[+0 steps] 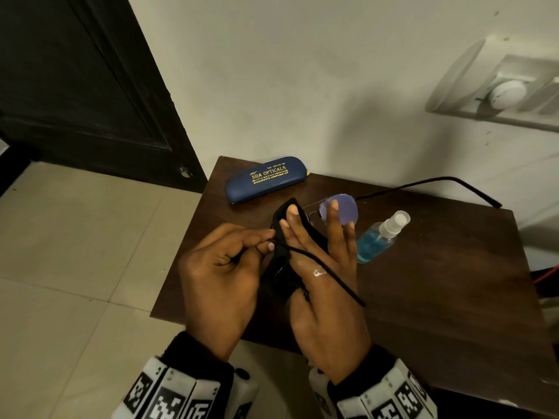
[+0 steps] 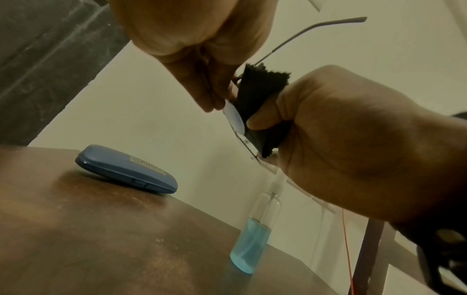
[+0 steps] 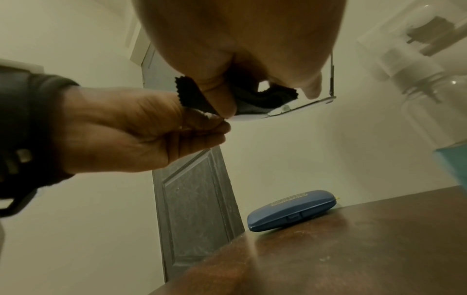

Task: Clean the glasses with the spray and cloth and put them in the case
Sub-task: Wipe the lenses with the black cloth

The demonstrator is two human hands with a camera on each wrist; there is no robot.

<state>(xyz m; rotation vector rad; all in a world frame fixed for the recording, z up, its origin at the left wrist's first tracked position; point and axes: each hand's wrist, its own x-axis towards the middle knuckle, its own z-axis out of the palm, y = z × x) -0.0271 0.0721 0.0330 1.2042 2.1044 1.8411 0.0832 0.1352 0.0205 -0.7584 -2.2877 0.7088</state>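
Note:
Over the brown table (image 1: 438, 282) I hold the glasses (image 1: 344, 210), which have purple-tinted lenses and thin dark arms. My left hand (image 1: 270, 241) pinches the frame at its left end, near the hinge. My right hand (image 1: 302, 234) wraps the black cloth (image 1: 282, 267) round the left lens, fingers on top. In the right wrist view the thumb (image 3: 220, 97) presses the cloth (image 3: 265, 95) from below, beside the frame (image 3: 298, 106). The closed blue case (image 1: 266, 178) lies at the table's far left. The spray bottle (image 1: 378, 237) of blue liquid stands just right of my hands.
The table stands against a pale wall, with a dark door (image 1: 75, 86) and tiled floor (image 1: 75, 237) on its left. A switch plate (image 1: 508, 92) is mounted on the wall at the right. A red wire (image 1: 544, 276) shows past the table's right edge.

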